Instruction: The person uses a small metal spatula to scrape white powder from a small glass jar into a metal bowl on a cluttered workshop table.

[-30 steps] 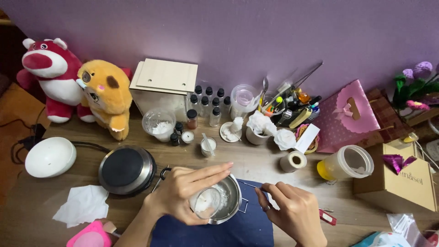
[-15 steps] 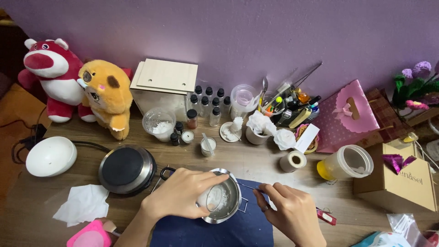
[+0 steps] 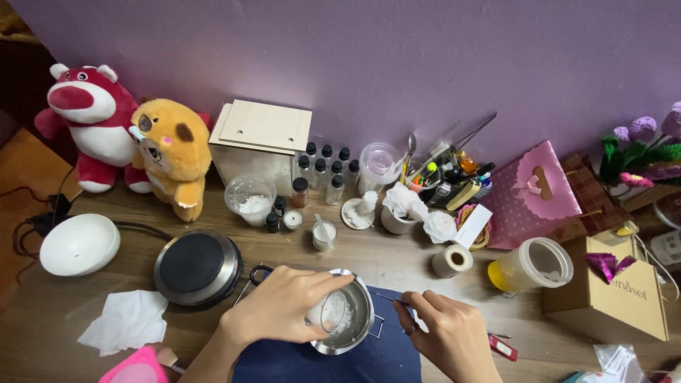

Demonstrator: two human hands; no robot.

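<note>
Left hand (image 3: 280, 308) wraps a small clear cup (image 3: 328, 311), tilted over the steel pot (image 3: 351, 319) on the blue cloth (image 3: 383, 354), near centre. Right hand (image 3: 450, 337) pinches a thin tool (image 3: 389, 298) just right of the pot. Hot plate (image 3: 198, 268) sits left.

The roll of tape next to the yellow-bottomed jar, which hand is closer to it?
Right. The right hand is just below the roll of tape; the left hand is farther off, over the metal pot.
</note>
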